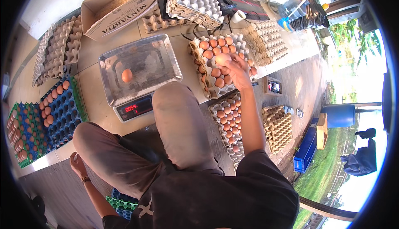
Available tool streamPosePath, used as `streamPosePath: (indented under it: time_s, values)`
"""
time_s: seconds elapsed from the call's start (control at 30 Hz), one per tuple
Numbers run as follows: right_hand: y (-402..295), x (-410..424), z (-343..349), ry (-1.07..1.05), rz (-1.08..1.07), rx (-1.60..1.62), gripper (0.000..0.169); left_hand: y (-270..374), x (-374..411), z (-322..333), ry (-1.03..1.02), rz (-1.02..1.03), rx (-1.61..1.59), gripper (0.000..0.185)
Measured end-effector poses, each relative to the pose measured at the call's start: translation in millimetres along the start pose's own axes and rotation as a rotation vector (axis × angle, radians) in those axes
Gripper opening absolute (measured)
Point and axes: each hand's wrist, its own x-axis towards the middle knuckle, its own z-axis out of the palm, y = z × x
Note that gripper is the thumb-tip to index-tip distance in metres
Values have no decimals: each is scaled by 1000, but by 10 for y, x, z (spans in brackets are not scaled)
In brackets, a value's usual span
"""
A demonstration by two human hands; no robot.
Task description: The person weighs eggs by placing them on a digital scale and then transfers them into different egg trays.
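My right hand (238, 71) holds a light brown egg (223, 59) between thumb and fingers, above a stack of pulp egg trays (243, 41) partly filled with brown eggs. Some of those eggs are hidden behind the hand. Left of it, a digital scale (134, 109) with lit red digits carries a steel pan (152, 62). A single brown egg (127, 75) lies in the pan. My left hand (78, 166) hangs beside my left knee, fingers loosely curled, with nothing visible in it. Near it, a blue plastic egg tray (65, 113) holds several eggs along its far and left parts.
Green and blue trays of eggs (29, 135) stand at the far left. Behind the scale are a cardboard box (124, 20) of husk-like bedding and stacked pulp trays (194, 1). More pulp trays (266, 41) sit at right. Below the tiled ledge's edge is another egg-filled tray (219, 110).
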Motion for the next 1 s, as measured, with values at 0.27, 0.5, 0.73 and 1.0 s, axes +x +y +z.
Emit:
streamPosePath:
  time_s: [0.27,0.5,0.73,1.0]
  values:
    - [271,291,-264,105,-201,-924,41,116,76,67,-92,-84,-108,24]
    - [461,419,-199,-5,-27,-1366,19,441,-132,-52,-21,-48,19,20]
    - [134,551,418,-110,108,-1764,24,718,-201,-154,-13,-48,-14,21]
    - [322,929,2406,-799,-249,-1391,50,826,109,-229,119,-46,-122,21]
